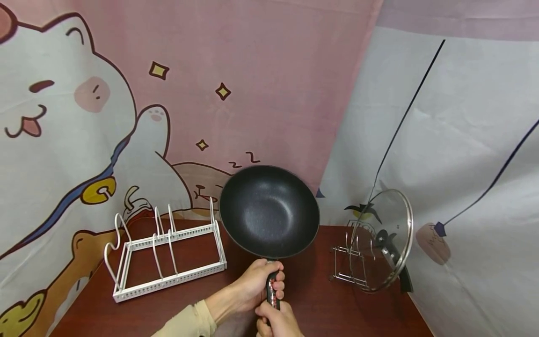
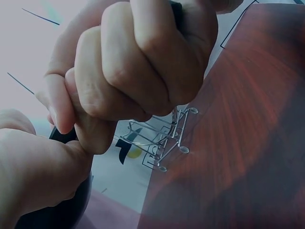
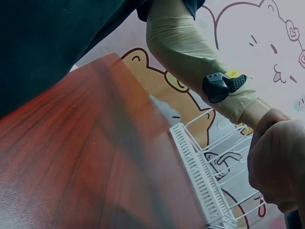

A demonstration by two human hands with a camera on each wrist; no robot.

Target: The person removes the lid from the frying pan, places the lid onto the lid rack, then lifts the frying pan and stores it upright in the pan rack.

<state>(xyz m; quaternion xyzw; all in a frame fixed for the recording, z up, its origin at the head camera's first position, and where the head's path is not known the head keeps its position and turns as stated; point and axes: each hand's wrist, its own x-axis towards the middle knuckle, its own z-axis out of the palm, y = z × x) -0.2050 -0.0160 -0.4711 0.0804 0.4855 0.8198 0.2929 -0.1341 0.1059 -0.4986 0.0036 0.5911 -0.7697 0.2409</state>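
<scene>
A black wok (image 1: pixel 269 213) is held up over the table, its inside facing me. My left hand (image 1: pixel 257 283) grips the wok's black handle (image 1: pixel 273 290) close to the pan, the thumb along its top. Below it, my right hand (image 1: pixel 278 320) holds the handle's lower end. In the left wrist view, the right hand's curled fingers (image 2: pixel 133 62) fill the upper middle, and part of the wok (image 2: pixel 71 205) shows at lower left. The right wrist view shows the right hand (image 3: pixel 281 162) at its right edge.
On the left of the red-brown table (image 1: pixel 311 290) stands a white rack (image 1: pixel 168 283) with upright wire dividers. At right, a glass lid (image 1: pixel 408 234) with a metal rim stands upright at a small metal wire rack (image 1: pixel 343 276). A printed curtain (image 1: pixel 269 70) hangs behind.
</scene>
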